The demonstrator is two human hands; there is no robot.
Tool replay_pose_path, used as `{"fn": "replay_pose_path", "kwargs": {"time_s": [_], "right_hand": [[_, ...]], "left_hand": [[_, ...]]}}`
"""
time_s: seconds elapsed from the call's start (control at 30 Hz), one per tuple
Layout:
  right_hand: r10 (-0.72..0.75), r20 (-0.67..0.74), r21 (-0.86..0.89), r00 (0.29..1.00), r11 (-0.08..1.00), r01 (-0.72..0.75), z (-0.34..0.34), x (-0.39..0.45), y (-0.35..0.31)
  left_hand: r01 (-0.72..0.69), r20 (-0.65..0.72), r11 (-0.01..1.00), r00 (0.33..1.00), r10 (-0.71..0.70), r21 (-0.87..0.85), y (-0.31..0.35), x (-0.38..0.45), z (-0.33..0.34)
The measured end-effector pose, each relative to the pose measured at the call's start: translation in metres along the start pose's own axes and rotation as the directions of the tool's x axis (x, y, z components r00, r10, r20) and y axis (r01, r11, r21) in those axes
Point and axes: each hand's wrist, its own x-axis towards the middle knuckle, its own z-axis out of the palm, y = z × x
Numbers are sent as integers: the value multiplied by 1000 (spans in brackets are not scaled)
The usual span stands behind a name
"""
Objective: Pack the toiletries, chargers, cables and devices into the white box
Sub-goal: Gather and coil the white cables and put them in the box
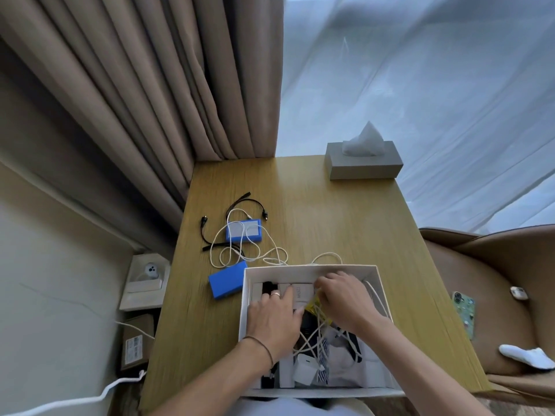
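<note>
The white box (379, 283) sits at the near edge of the wooden table (330, 220). Both hands are inside it. My left hand (274, 318) lies flat on the packed items at the box's left, fingers spread. My right hand (345, 297) is closed around a white cable (249, 256) near a yellow packet (312, 307); the cable trails out over the box's far wall across the table. A white charger (304, 372) and small white boxes (300, 292) lie inside. Two blue devices (244, 231) (226, 283) and a black cable (240, 205) lie on the table behind the box.
A grey tissue box (365, 163) stands at the table's far right corner. Curtains hang behind. To the right a brown armchair (495, 295) holds a phone (465, 313) and small white items. Cardboard boxes (138, 340) and a wall socket (148, 273) are at the left.
</note>
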Motion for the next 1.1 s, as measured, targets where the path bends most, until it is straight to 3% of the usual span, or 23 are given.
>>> {"fn": "replay_pose_path", "kwargs": {"time_s": [0.13,0.27,0.5,0.7,1.1], "right_hand": [[3,-115,164,993,986,16,-19,4,-6],[72,-165,288,984,957,-22,-40,21,-13],[141,-99,432,985,898,-85,-65,61,-20],[169,-20,462,985,876,-141,-61,100,-21],[165,77,543,983,820,-181,-31,145,-10]], "left_hand": [[-75,-170,988,984,51,-137,-18,0,-24],[-102,-232,964,972,44,-244,-32,17,-45],[20,-182,943,980,-85,-333,-56,84,-66],[158,-169,938,961,-217,-307,-86,138,-62],[218,-28,973,975,-221,-78,-129,218,-21]]}}
